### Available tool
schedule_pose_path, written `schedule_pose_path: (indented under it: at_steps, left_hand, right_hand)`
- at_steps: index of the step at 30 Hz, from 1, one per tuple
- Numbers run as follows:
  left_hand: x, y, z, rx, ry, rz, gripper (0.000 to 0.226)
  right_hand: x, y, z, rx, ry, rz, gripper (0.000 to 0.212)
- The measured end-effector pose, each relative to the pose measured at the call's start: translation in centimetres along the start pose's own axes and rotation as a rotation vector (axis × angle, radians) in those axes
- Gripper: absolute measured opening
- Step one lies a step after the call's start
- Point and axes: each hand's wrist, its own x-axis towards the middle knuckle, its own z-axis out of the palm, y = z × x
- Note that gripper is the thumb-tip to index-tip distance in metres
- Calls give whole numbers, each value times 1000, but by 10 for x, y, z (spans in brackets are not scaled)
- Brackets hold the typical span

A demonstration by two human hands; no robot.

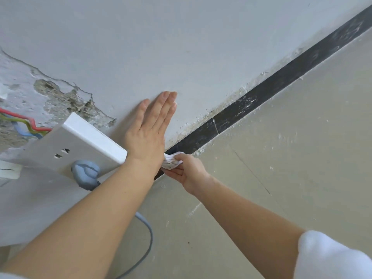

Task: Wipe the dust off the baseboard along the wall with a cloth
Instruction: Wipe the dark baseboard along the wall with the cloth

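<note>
A black baseboard (267,85) runs diagonally from the centre to the top right, between the grey wall and the beige floor, with white specks and dust along it. My right hand (186,171) grips a crumpled white cloth (171,161) and presses it against the near end of the baseboard. My left hand (150,129) lies flat on the wall just above, fingers straight and held together, holding nothing. Its wrist hides the part of the baseboard closest to me.
A white socket plate (80,146) hangs off the wall at left, with red, green and blue wires (26,125) behind it in broken plaster. A grey plug (85,174) sits in it; its cable (147,238) trails over the floor (281,158).
</note>
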Motion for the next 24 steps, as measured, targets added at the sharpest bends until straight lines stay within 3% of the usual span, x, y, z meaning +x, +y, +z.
schedule_pose_path:
  at_steps: [6,12,15,18,21,24]
  left_hand:
    - [-2,-5,0,-4,-16,7,76]
    - [-2,-1,-4,-56,-22,8,73]
    - [-3,-1,-4,-94,-1,5,75]
    - [-3,0,-5,-123,-2,-4,77]
    - [-3,4,-5,-139,15,-15,79]
    - [-4,5,-3,-151,36,-25,80]
  right_hand:
    - [-9,-53,-11,74,146,-126,24]
    - [-24,-65,-42,377,232,-289,15]
    - [-19,-37,-51,272,291,-170,17]
    - [-8,-5,-42,75,172,-15,22]
    - [9,4,-27,23,141,-26,30]
    - [19,-11,-24,55,215,-108,32]
